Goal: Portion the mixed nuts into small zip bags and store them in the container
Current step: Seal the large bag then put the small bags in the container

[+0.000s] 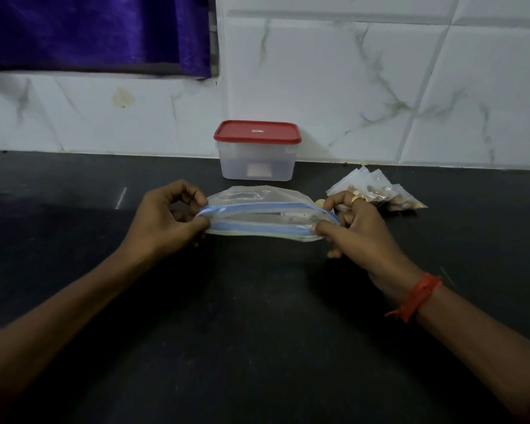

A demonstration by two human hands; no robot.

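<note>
A large clear zip bag (pixel 259 217) with a blue zip strip lies across the middle of the dark counter. My left hand (pixel 166 217) pinches its left end. At the other end my right hand (pixel 354 223), with a ring on one finger, pinches the strip. The bag's mouth gapes a little between the two hands. Small clear zip bags filled with mixed nuts (pixel 377 192) lie in a pile just behind my right hand. A clear plastic container (pixel 257 160) with a red lid (pixel 257 131) on it stands against the wall behind the big bag.
The dark counter (pixel 257 316) runs from the white marbled tile wall (pixel 380 87) toward me. A purple curtain (pixel 95 29) hangs at the upper left. A red thread band circles my right wrist (pixel 416 296).
</note>
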